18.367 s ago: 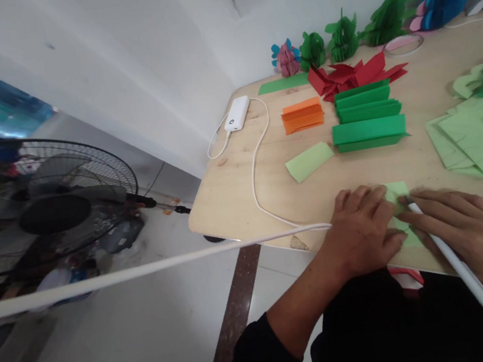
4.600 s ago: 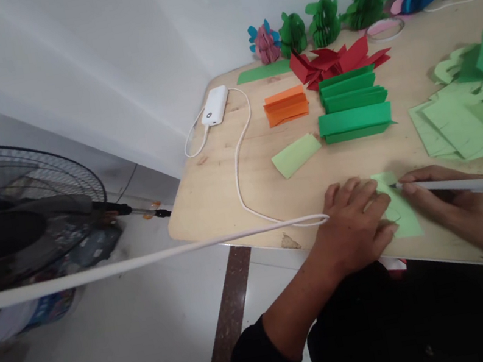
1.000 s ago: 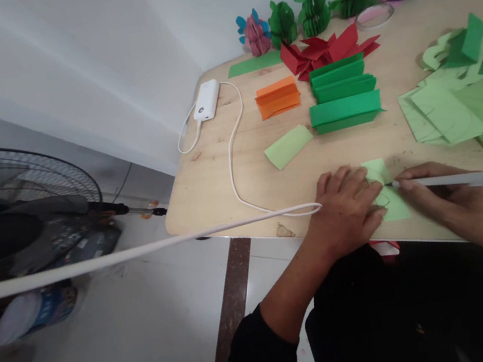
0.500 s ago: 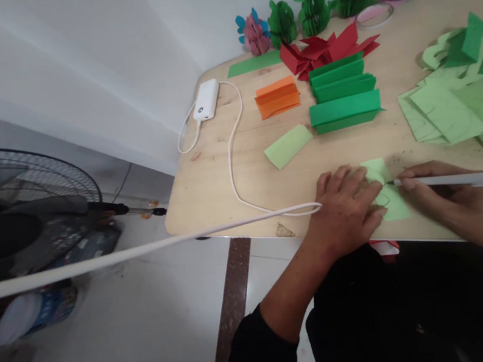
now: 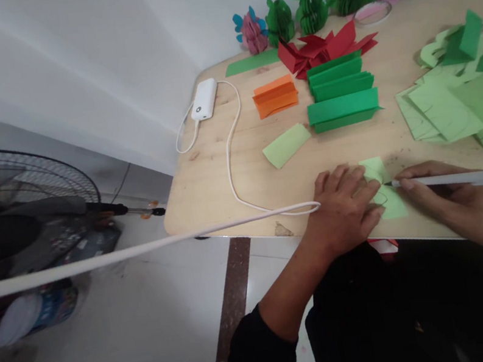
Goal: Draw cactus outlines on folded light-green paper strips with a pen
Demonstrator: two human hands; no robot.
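Observation:
My left hand [image 5: 343,207] lies flat with its fingers out, pressing the left side of a light green piece of paper [image 5: 394,205] onto the table near its front edge. A curved outline is drawn on this paper, partly hidden by my fingers. My right hand [image 5: 462,199] is closed around a pen [image 5: 463,177] with a pale barrel. The pen's dark tip touches the paper, close to the left fingertips. Above my left hand lies a folded light green paper [image 5: 287,145], apart from it. Farther back are folded green papers [image 5: 344,109] and a folded orange paper [image 5: 275,97].
Marked light green sheets [image 5: 447,109] pile up at the right. Red folded papers [image 5: 325,48] and standing paper figures [image 5: 310,5] line the back. A white power bank [image 5: 204,99] trails a cable [image 5: 229,164] across the table. A black fan [image 5: 18,206] stands left.
The pen tip shifts very slightly at the drawn line, and the curve by my left fingers looks a little longer. My left hand stays on the paper; the whole view drifts a few pixels.

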